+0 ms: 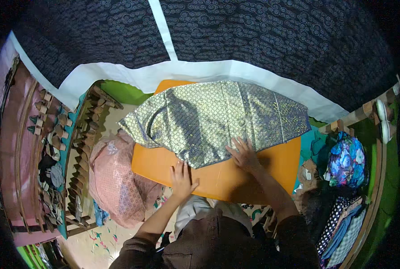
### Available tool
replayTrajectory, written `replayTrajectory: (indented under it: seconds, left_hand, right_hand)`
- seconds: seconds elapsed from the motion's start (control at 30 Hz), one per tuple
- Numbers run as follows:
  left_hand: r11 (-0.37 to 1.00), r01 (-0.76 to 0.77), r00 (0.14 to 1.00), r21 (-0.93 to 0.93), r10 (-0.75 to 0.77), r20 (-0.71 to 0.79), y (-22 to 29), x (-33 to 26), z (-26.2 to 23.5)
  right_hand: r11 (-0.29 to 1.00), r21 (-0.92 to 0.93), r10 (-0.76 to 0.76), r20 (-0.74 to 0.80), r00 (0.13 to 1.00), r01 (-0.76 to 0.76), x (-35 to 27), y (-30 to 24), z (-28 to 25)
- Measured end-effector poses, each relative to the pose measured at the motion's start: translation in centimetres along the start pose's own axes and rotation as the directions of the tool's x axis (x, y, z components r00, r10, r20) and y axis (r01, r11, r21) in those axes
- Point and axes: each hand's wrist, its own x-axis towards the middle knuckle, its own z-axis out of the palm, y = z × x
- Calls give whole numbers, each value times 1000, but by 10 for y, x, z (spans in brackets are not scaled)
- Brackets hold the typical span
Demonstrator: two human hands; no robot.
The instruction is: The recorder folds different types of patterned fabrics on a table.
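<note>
A shiny silver-gold sheet (213, 119) with a small diamond pattern lies spread across an orange table (155, 165). Several creases run across it, its right part looks darker and speckled, and a dark curved line shows near its left end. My right hand (244, 154) rests with fingers spread on the sheet's near edge, holding nothing. Flat on the table, my left hand (182, 180) has its fingers apart. Its fingertips are at the sheet's near left corner; whether they touch it I cannot tell.
Dark patterned cloth (253, 36) with a white border hangs beyond the table. Left are a pink wrapped bundle (117, 179) and a wooden rack (78, 179) with shoes. To the right are a blue floral bag (347, 161) and folded clothes (343, 233).
</note>
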Motion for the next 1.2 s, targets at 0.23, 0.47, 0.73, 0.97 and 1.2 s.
replayTrajectory:
  seconds: [0.23, 0.47, 0.73, 0.97, 1.2]
  left_hand:
    - [832, 478, 817, -281, -538, -205, 32, 51, 11]
    - [762, 240, 696, -602, -567, -440, 10, 95, -34]
    - [991, 132, 961, -13, -125, 247, 7, 64, -160]
    - [953, 293, 546, 82, -237, 803, -10, 24, -144]
    - [996, 85, 830, -30, -54, 556, 8, 109, -111]
  right_hand:
    - [926, 378, 48, -102, 994, -6, 20, -8, -53]
    - [939, 332, 119, -85, 989, -85, 11, -12, -87]
    - [970, 242, 57, -149, 987, -20, 8, 2, -82]
    - [994, 106, -21, 459, 888, -32, -35, -15, -29]
    - [145, 929, 952, -38, 305, -339, -109, -45, 50]
